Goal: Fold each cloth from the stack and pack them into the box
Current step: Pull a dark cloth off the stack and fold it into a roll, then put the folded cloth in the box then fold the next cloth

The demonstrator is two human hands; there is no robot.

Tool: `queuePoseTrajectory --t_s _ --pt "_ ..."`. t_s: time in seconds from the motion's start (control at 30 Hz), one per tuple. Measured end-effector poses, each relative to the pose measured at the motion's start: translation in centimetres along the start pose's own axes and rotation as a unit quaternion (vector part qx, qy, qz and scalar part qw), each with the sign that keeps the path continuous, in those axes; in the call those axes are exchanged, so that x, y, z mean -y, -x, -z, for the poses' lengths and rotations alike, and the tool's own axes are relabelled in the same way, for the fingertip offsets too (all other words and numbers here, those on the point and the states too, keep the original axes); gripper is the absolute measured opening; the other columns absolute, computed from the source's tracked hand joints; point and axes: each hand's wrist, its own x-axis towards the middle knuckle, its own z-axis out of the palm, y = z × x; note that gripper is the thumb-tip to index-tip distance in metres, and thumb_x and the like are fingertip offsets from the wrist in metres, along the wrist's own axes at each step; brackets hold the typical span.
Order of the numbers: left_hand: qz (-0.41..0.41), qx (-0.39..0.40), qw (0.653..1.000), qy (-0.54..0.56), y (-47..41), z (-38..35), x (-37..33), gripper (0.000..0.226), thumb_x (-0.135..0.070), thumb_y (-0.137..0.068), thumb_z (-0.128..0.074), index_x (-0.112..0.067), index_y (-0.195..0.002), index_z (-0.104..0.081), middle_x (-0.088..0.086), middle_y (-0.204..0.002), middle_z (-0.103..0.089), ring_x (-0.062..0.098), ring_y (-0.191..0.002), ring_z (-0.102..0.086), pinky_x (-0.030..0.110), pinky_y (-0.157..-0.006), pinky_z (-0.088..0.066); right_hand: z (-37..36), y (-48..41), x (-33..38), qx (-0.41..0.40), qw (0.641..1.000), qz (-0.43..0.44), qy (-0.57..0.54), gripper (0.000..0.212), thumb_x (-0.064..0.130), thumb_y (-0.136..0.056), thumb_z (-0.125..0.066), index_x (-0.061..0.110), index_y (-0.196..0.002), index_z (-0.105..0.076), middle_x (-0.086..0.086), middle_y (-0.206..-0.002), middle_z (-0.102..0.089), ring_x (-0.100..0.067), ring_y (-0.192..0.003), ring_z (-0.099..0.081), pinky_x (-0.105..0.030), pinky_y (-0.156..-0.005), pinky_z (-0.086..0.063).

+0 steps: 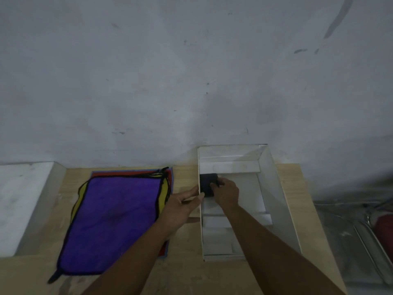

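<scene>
A stack of cloths lies flat on the wooden table, with a purple cloth [112,220] on top and yellow [162,199] and red edges showing under it. To its right stands a white open box [278,188]. A small folded dark cloth [207,182] sits in the box's far left corner. My right hand [226,193] is inside the box, fingers pressed on the dark cloth. My left hand [180,206] rests outside against the box's left wall, thumb at the rim, holding nothing I can see.
A white block [25,199] sits at the table's left end. The grey wall rises right behind the table. Past the table's right edge lie metal rods and a red object [382,228] on the floor.
</scene>
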Motion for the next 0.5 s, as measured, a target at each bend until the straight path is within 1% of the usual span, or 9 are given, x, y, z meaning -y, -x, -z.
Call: queuePoseTrajectory --t_s 0.03,0.1,0.13,0.17,0.23,0.27,0.33,0.4,0.5 --pt "0.001 -0.008 1.0 -0.002 0.1 -0.1 0.0 0.051 -0.028 -0.086 -0.067 -0.021 -0.135 -0.052 -0.015 -0.124 -0.053 -0.001 -0.102 -0.055 0.035 -0.074 -0.06 0.5 0.1 0.2 0.027 1.0 0.003 -0.006 0.037 0.026 -0.086 -0.065 0.007 -0.117 -0.064 -0.013 -0.117 -0.067 -0.03 -0.109 -0.061 -0.03 -0.09 -0.047" --pt "0.003 -0.022 1.0 -0.021 0.5 0.0 0.1 0.052 -0.031 -0.086 -0.067 -0.021 -0.135 -0.051 -0.008 -0.124 -0.056 0.001 -0.101 -0.056 0.035 -0.076 -0.06 1.6 0.5 0.2 0.057 0.998 -0.004 -0.027 0.055 0.029 -0.085 -0.067 0.006 -0.132 -0.052 -0.011 -0.13 -0.059 -0.029 -0.12 -0.055 -0.034 -0.101 -0.043" --pt "0.005 -0.027 0.999 -0.033 0.7 0.0 0.1 0.053 -0.031 -0.087 -0.066 -0.02 -0.136 -0.05 -0.004 -0.124 -0.057 0.004 -0.103 -0.057 0.033 -0.077 -0.059 2.1 0.9 0.1 0.056 0.998 -0.01 -0.041 0.061 0.03 -0.085 -0.067 0.006 -0.137 -0.045 -0.01 -0.136 -0.055 -0.028 -0.124 -0.052 -0.034 -0.104 -0.039" --pt "0.008 -0.031 0.999 -0.039 0.9 0.2 0.2 0.053 -0.03 -0.088 -0.065 -0.018 -0.137 -0.049 -0.001 -0.122 -0.058 0.009 -0.105 -0.058 0.031 -0.077 -0.058 2.5 1.3 0.0 0.048 0.998 -0.013 -0.049 0.062 0.029 -0.086 -0.066 0.007 -0.139 -0.042 -0.009 -0.137 -0.052 -0.027 -0.126 -0.05 -0.033 -0.105 -0.038" --pt "0.009 -0.035 0.999 -0.032 1.8 0.7 0.4 0.046 -0.022 -0.092 -0.06 -0.013 -0.135 -0.049 0.001 -0.115 -0.061 0.014 -0.104 -0.06 0.028 -0.077 -0.055 3.1 2.3 0.1 0.014 0.998 -0.008 -0.065 0.046 0.024 -0.089 -0.062 0.008 -0.13 -0.05 -0.01 -0.124 -0.057 -0.027 -0.121 -0.052 -0.031 -0.097 -0.041" --pt "0.005 -0.033 0.999 -0.031 2.3 1.2 0.4 0.041 -0.019 -0.093 -0.059 -0.012 -0.132 -0.052 0.001 -0.11 -0.063 0.014 -0.102 -0.061 0.027 -0.078 -0.054 3.5 2.9 0.5 -0.005 0.996 -0.001 -0.088 0.034 0.022 -0.089 -0.06 0.01 -0.12 -0.056 -0.007 -0.113 -0.059 -0.027 -0.116 -0.055 -0.029 -0.09 -0.043" --pt "-0.006 -0.033 0.999 -0.041 3.5 2.3 0.6 0.03 -0.021 -0.093 -0.059 -0.013 -0.122 -0.058 0.002 -0.11 -0.065 0.014 -0.102 -0.063 0.027 -0.079 -0.054 4.2 4.6 1.7 -0.033 0.99 0.016 -0.138 0.016 0.022 -0.089 -0.059 0.014 -0.104 -0.06 -0.003 -0.102 -0.063 -0.025 -0.104 -0.061 -0.027 -0.082 -0.045" --pt "-0.017 -0.042 0.998 -0.05 4.8 4.1 0.9 0.021 -0.024 -0.092 -0.061 -0.017 -0.112 -0.061 0.004 -0.111 -0.066 0.016 -0.102 -0.064 0.027 -0.078 -0.055 4.3 7.1 3.3 -0.045 0.986 0.06 -0.146 0.012 0.024 -0.09 -0.058 0.016 -0.097 -0.064 -0.003 -0.096 -0.067 -0.021 -0.094 -0.064 -0.024 -0.076 -0.047" --pt "-0.036 -0.061 0.996 -0.058 6.1 6.2 1.5 0.019 -0.022 -0.092 -0.06 -0.012 -0.108 -0.064 0.009 -0.104 -0.068 0.02 -0.095 -0.065 0.027 -0.072 -0.054 4.3 11.0 5.5 -0.062 0.981 0.13 -0.127 0.013 0.026 -0.09 -0.058 0.016 -0.091 -0.066 -0.002 -0.085 -0.069 -0.014 -0.081 -0.064 -0.02 -0.068 -0.047"
